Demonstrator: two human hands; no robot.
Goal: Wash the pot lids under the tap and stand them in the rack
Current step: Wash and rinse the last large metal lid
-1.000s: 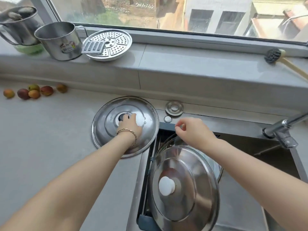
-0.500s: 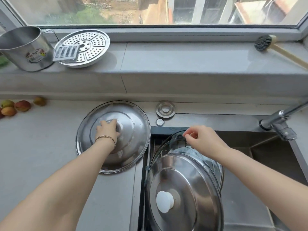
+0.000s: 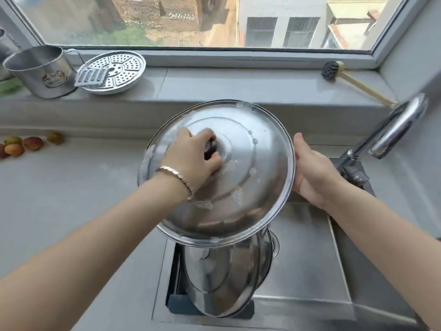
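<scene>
A large steel pot lid (image 3: 250, 177) hangs in the air over the left part of the sink, tilted toward me, with pale smears on its top. My left hand (image 3: 193, 161) is closed around its dark central knob. My right hand (image 3: 312, 173) holds the lid's right rim, palm against the edge. Below it, another steel lid (image 3: 222, 280) with a white knob stands leaning in the rack (image 3: 176, 304) at the sink's left side. A clear lid's edge (image 3: 274, 244) shows behind that one. The chrome tap (image 3: 393, 130) reaches in from the right; no water is visible.
On the window sill stand a steel mug (image 3: 40, 70), a perforated steamer plate (image 3: 114, 70) with a small grater on it, and a scrubbing brush (image 3: 334, 72). Several small fruits (image 3: 23, 144) lie on the grey counter at left. The steel sink basin (image 3: 307, 266) lies below.
My left hand has lifted the large lid off the counter and carried it right, over the sink. My right hand left the racked lids and took hold of the lifted lid's rim.
</scene>
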